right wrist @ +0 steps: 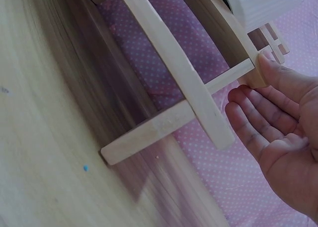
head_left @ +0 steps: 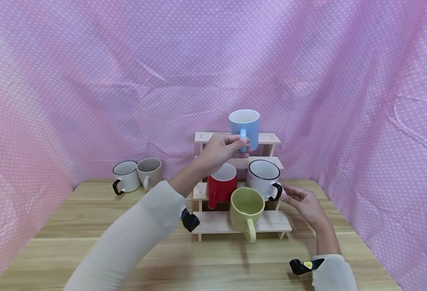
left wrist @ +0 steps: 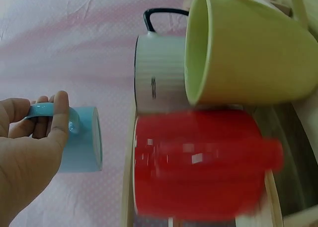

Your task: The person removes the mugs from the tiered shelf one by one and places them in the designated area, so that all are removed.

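Note:
My left hand (head_left: 220,151) pinches the handle of a light blue mug (head_left: 252,131), holding it upright in front of the top tier of a stepped wooden rack (head_left: 210,222). In the left wrist view, fingers and thumb close round that mug's handle. At the rack's right side, my right hand (head_left: 306,205) grips the end of a shelf board (right wrist: 257,77), thumb on one face and fingertips at the other. A red mug (head_left: 226,190) and a white black-rimmed mug (head_left: 258,184) stand on a middle tier. The yellow-green mug (head_left: 239,218) sits on the lowest tier, handle forward.
Left of the rack, a white mug with a black handle (head_left: 129,182) and a beige mug (head_left: 154,171) stand side by side on the wooden table (head_left: 155,258). A pink dotted cloth (head_left: 144,81) hangs behind and along the sides.

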The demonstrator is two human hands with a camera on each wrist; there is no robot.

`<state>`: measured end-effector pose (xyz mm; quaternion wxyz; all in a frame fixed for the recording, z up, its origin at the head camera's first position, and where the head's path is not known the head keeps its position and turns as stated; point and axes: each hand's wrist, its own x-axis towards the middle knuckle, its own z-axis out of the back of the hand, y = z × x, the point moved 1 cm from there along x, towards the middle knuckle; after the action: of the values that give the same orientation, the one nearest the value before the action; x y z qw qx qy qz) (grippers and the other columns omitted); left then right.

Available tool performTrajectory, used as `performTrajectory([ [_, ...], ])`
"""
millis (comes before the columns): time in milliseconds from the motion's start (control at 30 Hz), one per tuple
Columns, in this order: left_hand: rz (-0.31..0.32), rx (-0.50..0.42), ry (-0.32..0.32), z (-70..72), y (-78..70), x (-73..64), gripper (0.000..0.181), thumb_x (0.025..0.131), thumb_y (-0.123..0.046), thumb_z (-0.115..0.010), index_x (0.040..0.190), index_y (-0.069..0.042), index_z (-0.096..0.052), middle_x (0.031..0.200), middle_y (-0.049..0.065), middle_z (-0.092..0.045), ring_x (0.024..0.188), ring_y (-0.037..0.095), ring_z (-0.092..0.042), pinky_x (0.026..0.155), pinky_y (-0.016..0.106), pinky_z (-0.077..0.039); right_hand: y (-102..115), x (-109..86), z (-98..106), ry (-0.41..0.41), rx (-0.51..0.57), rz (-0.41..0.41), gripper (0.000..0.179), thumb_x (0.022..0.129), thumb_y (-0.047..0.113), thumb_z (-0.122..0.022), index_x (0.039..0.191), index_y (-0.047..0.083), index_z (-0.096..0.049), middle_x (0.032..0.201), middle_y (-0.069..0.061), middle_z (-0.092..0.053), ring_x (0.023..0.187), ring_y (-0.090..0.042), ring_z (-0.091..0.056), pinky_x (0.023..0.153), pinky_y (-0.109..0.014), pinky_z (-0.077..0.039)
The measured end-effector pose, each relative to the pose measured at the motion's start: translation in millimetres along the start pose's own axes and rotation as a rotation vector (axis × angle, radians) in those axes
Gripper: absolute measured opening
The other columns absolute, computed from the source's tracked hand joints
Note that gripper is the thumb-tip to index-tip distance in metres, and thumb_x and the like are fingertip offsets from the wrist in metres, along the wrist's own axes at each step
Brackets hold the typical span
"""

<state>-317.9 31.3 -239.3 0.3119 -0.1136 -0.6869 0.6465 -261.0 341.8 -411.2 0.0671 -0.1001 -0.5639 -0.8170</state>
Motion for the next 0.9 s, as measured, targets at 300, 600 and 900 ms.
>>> performTrajectory([
  [300,0.021,0.060,-0.089,39.9,-7.8,-24.9,0.030,0.105,-0.012,-0.060,0.125,0.009,-0.067,0.111,0.022,-0.067,0.105,0.033,-0.071,0.095,0.036,-0.058,-3.4,1.6,0.4,0.002,-0.031,0.003,0.052,0.098,0.015,-0.072,0.139,-0.011,-0.054,0.136,-0.031,-0.058,0.106,0.006,-0.064,0.091,-0.013,-0.052],
  [600,0.083,0.125,-0.130,83.8,-12.8,-51.6,0.033,0.107,-0.016,-0.057,0.129,0.008,-0.064,0.116,0.021,-0.064,0.110,0.034,-0.069,0.102,0.038,-0.054,-4.6,0.6,1.1,0.003,-0.024,-0.011,0.054,0.098,0.018,-0.072,0.140,-0.010,-0.054,0.140,-0.031,-0.055,0.106,0.006,-0.063,0.091,-0.013,-0.051],
  [900,0.146,0.156,-0.199,118.6,-7.5,-78.3,0.036,0.108,-0.017,-0.055,0.132,0.009,-0.061,0.123,0.022,-0.063,0.113,0.028,-0.068,0.106,0.037,-0.052,-6.1,2.8,1.2,0.002,-0.029,-0.005,0.052,0.097,0.017,-0.073,0.139,-0.009,-0.056,0.137,-0.030,-0.058,0.106,0.004,-0.064,0.091,-0.013,-0.052],
])
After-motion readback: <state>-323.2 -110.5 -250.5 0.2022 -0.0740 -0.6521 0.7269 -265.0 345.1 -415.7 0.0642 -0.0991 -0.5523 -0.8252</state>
